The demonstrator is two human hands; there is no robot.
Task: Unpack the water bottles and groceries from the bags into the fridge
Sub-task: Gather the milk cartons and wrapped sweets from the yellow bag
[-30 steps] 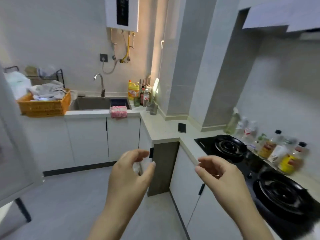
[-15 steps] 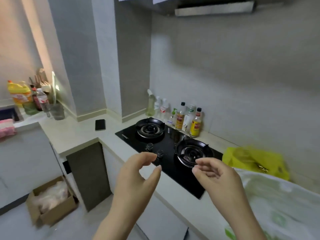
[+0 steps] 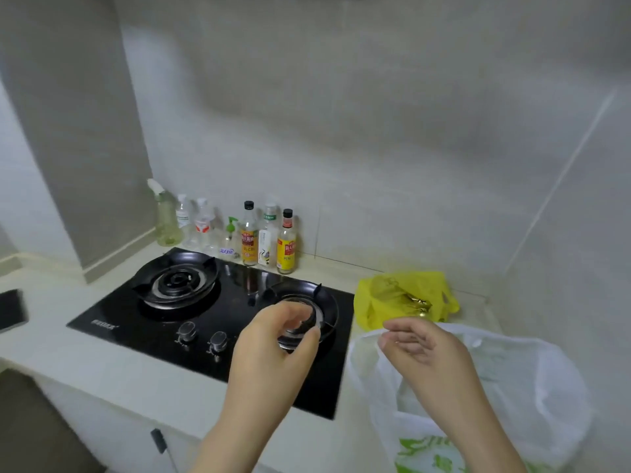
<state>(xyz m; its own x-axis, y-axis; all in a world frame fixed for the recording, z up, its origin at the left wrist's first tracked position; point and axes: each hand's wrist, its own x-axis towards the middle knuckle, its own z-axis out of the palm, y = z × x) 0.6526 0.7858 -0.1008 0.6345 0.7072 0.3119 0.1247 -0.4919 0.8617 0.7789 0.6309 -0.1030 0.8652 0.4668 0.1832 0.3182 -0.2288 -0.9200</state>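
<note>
Both hands are held in the air above the surface, and nothing is gripped by either. The left hand is seen over the right burner of the black gas hob, its fingers loosely curved and kept apart from the thumb. The right hand is held over the mouth of the white plastic bag, its fingers loosely curled and parted. This bag is set at the right end of the surface, with a yellow plastic bag just behind it. Condiment bottles are lined up against the wall behind the hob. A dark phone is laid at the left edge.
</note>
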